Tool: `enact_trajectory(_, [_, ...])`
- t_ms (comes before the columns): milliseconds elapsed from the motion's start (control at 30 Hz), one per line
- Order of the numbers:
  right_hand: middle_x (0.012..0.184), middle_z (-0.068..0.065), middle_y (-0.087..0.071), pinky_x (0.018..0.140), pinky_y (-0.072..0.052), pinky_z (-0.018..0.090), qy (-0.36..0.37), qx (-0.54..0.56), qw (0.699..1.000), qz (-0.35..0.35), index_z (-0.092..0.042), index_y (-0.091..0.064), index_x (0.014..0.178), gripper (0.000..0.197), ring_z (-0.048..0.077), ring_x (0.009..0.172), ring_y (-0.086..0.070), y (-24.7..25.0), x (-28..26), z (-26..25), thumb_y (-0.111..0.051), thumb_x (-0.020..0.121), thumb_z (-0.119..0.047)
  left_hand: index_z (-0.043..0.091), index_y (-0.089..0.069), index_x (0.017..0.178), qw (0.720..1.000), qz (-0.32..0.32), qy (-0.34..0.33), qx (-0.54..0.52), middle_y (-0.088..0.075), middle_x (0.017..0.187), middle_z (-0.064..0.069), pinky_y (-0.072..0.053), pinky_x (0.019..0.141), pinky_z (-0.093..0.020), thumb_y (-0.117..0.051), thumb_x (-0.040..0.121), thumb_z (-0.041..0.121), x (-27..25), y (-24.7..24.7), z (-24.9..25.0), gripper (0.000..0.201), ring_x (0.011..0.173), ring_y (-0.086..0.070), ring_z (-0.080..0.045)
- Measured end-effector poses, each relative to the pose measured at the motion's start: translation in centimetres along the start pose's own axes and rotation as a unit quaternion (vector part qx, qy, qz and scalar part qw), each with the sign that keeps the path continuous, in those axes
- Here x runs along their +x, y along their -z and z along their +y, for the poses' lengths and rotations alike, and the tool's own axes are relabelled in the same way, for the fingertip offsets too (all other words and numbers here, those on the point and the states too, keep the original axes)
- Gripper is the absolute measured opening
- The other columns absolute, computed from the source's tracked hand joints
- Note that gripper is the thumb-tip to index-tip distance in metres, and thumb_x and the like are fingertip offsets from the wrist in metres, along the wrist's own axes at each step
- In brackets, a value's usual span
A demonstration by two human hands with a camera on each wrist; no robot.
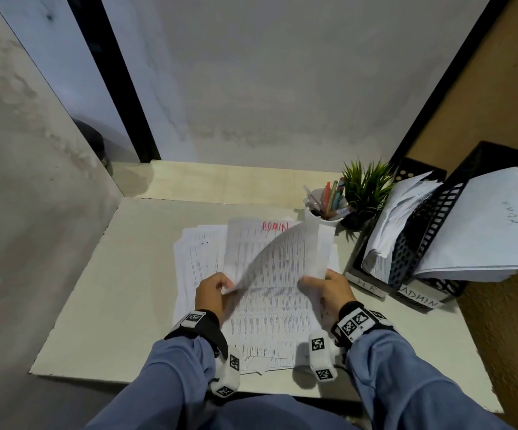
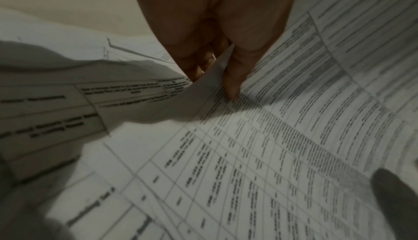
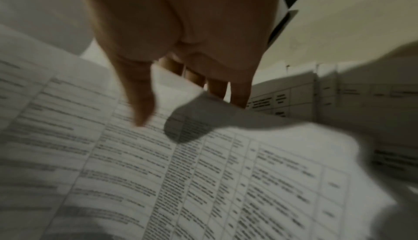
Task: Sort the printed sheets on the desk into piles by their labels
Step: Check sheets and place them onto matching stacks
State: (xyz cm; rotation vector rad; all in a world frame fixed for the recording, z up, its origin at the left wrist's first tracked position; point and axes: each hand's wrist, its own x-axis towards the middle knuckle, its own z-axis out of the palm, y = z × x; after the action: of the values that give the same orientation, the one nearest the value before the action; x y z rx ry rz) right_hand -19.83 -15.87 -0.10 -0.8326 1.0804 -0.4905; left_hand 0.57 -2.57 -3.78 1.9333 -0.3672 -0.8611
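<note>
**Both hands lift a printed sheet off the stack**

The left hand [image 1: 212, 290] pinches the near corner of a curling printed sheet [image 1: 277, 259]; the right hand [image 1: 329, 288] clamps its right edge, thumb on top. Beneath it, the paper stack [image 1: 195, 262] lies on the desk [image 1: 102, 299], showing a page marked "ADMIN" in red. Right of the stack stand black trays labelled HR [image 1: 366, 282] and ADMIN [image 1: 419, 297], both holding sheets.

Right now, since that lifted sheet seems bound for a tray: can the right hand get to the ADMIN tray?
Probably yes. The right hand pinches the lifted sheet, and the ADMIN tray stands close on its right with bare desk between and nothing blocking.
</note>
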Motion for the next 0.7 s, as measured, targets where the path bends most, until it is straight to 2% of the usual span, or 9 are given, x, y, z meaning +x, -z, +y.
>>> enact_trajectory(67, [0.077,0.019,-0.065,0.075,-0.058,0.038,0.017,-0.038,0.999,0.033,0.001,-0.065,0.074,0.019,0.036,0.080,-0.064,-0.3,0.1,0.0,-0.066,0.065,0.018,0.013,-0.056,0.056,0.998,-0.009,-0.042,0.048,-0.048,0.057,0.002,-0.039,0.058,-0.023,-0.051,0.073,-0.018,0.1,0.1,-0.2,0.036,0.060,-0.046,-0.021])
enact_trajectory(100, [0.070,0.013,-0.060,0.062,-0.054,0.026,0.015,-0.056,0.997,0.042,-0.002,-0.061,0.067,0.025,0.027,0.072,-0.059,-0.2,0.0,-0.2,-0.059,0.070,0.023,0.007,-0.061,0.063,0.997,0.002,-0.053,0.057,-0.053,0.062,0.000,-0.041,0.063,-0.024,-0.048,0.075,-0.021,0.1,0.2,-0.1,0.033,0.066,-0.051,-0.025])
enact_trajectory(167, [0.068,0.002,-0.056,0.056,-0.044,0.017,-0.010,-0.049,0.997,0.062,-0.013,-0.057,0.061,0.042,0.014,0.065,-0.051,0.2,0.2,0.0,-0.048,0.080,0.023,0.001,-0.062,0.081,0.994,0.068,-0.045,0.072,-0.057,0.081,-0.009,-0.044,0.072,-0.030,-0.042,0.080,-0.019,0.2,0.5,-0.1,0.028,0.081,-0.058,-0.031])
enact_trajectory(233, [0.064,0.008,-0.064,0.059,-0.049,0.020,-0.001,-0.057,0.997,0.060,-0.010,-0.062,0.048,0.049,0.021,0.067,-0.056,1.1,0.7,0.9,-0.044,0.078,0.025,0.005,-0.056,0.092,0.991,0.101,-0.037,0.083,-0.053,0.101,-0.014,-0.046,0.073,-0.030,-0.041,0.079,-0.018,0.7,1.1,-0.1,0.030,0.084,-0.057,-0.029])
enact_trajectory(333, [0.072,0.020,-0.066,0.055,-0.054,0.024,0.003,-0.057,0.997,0.042,-0.001,-0.063,0.041,0.044,0.030,0.070,-0.058,1.6,0.7,2.1,-0.047,0.068,0.028,0.003,-0.047,0.104,0.994,0.047,0.001,0.095,-0.054,0.114,-0.022,-0.044,0.083,-0.032,-0.051,0.086,-0.010,1.8,1.9,-0.2,0.023,0.096,-0.058,-0.031])
enact_trajectory(467, [0.075,0.018,-0.064,0.056,-0.054,0.024,0.010,-0.054,0.998,0.030,-0.004,-0.063,0.038,0.047,0.028,0.068,-0.058,1.7,0.6,2.1,-0.047,0.069,0.028,0.001,-0.049,0.106,0.990,-0.010,0.061,0.126,-0.058,0.111,-0.021,-0.042,0.089,-0.033,-0.066,0.084,0.010,2.4,1.7,0.5,0.029,0.107,-0.057,-0.034])
enact_trajectory(600, [0.072,0.017,-0.065,0.068,-0.052,0.032,0.000,-0.057,0.998,0.029,-0.004,-0.064,0.038,0.049,0.029,0.069,-0.058,2.0,1.1,2.2,-0.045,0.071,0.028,-0.003,-0.052,0.078,0.986,-0.028,0.071,0.147,-0.051,0.074,-0.013,-0.042,0.094,-0.043,-0.073,0.079,0.020,2.6,1.4,0.4,0.031,0.101,-0.060,-0.039])
enact_trajectory(667, [0.062,0.015,-0.066,0.068,-0.052,0.033,0.006,-0.050,0.998,0.030,-0.006,-0.064,0.037,0.052,0.028,0.068,-0.058,2.1,1.2,2.4,-0.045,0.072,0.027,-0.016,-0.056,0.101,0.990,-0.017,0.073,0.118,-0.052,0.081,-0.015,-0.047,0.086,-0.039,-0.074,0.078,0.020,2.5,1.3,0.0,0.047,0.091,-0.060,-0.031])
enact_trajectory(700, [0.057,0.011,-0.067,0.066,-0.051,0.033,0.010,-0.055,0.998,0.032,-0.007,-0.063,0.036,0.053,0.028,0.064,-0.060,2.0,1.1,2.3,-0.045,0.072,0.026,-0.013,-0.057,0.107,0.992,-0.021,0.074,0.099,-0.053,0.086,-0.011,-0.047,0.078,-0.032,-0.074,0.079,0.017,2.2,1.3,0.2,0.044,0.087,-0.059,-0.027])
